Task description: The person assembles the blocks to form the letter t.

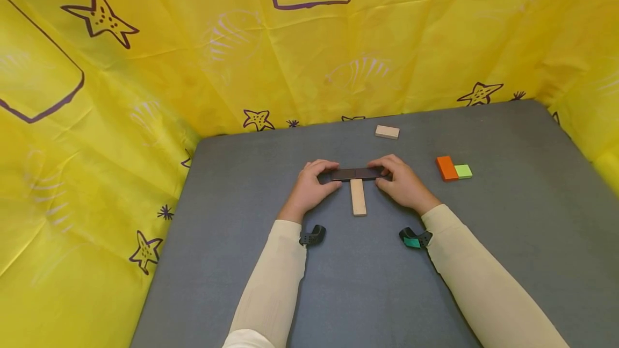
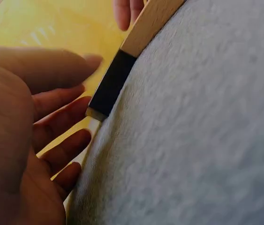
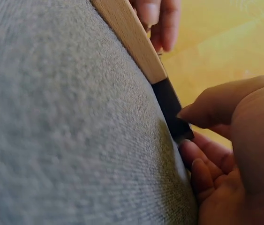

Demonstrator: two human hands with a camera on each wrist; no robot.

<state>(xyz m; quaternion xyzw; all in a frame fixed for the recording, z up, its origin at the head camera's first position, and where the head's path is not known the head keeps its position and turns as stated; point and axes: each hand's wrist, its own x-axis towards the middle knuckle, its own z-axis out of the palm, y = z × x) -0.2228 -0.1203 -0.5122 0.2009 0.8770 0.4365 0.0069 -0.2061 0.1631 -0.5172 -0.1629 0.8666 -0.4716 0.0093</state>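
Two black rectangular blocks lie end to end in the head view, the left one (image 1: 344, 174) and the right one (image 1: 366, 173). A plain wooden block (image 1: 358, 197) extends from their middle toward the person, making a T. My left hand (image 1: 311, 187) is around the left end, its thumb lifted off the black block (image 2: 113, 83) and its fingers loosely spread by the end in the left wrist view. At the other end, my right hand (image 1: 402, 182) pinches the black block (image 3: 170, 105), thumb on its near side and fingers at its end.
Behind the blocks, a small wooden block (image 1: 387, 132) lies near the table's back edge. An orange block (image 1: 447, 168) and a light green block (image 1: 463, 171) sit side by side at the right. Yellow patterned cloth (image 1: 309, 63) surrounds the grey tabletop (image 1: 242, 187).
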